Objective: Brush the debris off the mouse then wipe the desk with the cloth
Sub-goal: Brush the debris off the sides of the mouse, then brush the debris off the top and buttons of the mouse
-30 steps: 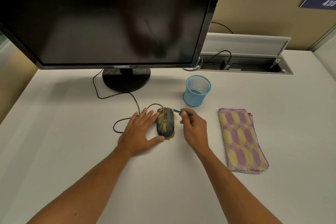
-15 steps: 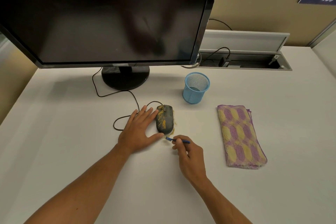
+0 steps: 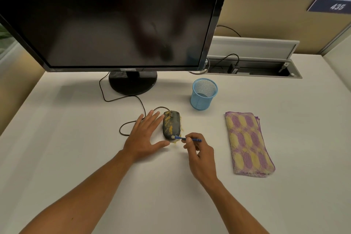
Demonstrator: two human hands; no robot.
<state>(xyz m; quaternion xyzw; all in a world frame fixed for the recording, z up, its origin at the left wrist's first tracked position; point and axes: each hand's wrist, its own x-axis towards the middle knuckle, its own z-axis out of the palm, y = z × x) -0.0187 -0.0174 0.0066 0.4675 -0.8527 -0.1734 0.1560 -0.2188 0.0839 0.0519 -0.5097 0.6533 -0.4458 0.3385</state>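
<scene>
Brushing step in hand, first half of task: debris (image 3: pixel 168 122) not yet cleared, cloth (image 3: pixel 247 143) untouched. Right hand (image 3: pixel 201 155) pinching thin blue brush (image 3: pixel 188 138) btwn thumb and curled fingers, pale bristle tip touching near end of mouse (image 3: pixel 171 125). Left hand (image 3: pixel 145 137) flat on desk (image 3: pixel 76 148) just beside mouse's left flank, fingers straight and spread, thumb stretched toward mouse's near end, holding nothing; apparently steadying mouse, though contact w/ shell too fine to confirm.

Mouse: dark, smooth, rounded shell w/ scroll wheel at far end, lying lengthwise near desk centre, cord (image 3: pixel 133 104) looping off leftward toward monitor (image 3: pixel 114 17). Debris: yellow, granular, crumb-like; thickest along left half of shell, w/ scatter on desk along right edge and a small heap at near end by bristles.

Next move, as judged: short light strokes across left half, sweeping grains off shell onto desk; left hand to keep mouse from sliding. Risk: grains lodging round wheel slot or flicking under left palm.

Cloth: folded oblong, nubby terry weave, purple-and-yellow oval pattern, lying well apart to right of mouse. Desk: matte, pale, flat. Mesh cup (image 3: pixel 204 94): light-blue wire, cylindrical, upright, beyond mouse to right; nothing seen standing in it.
</scene>
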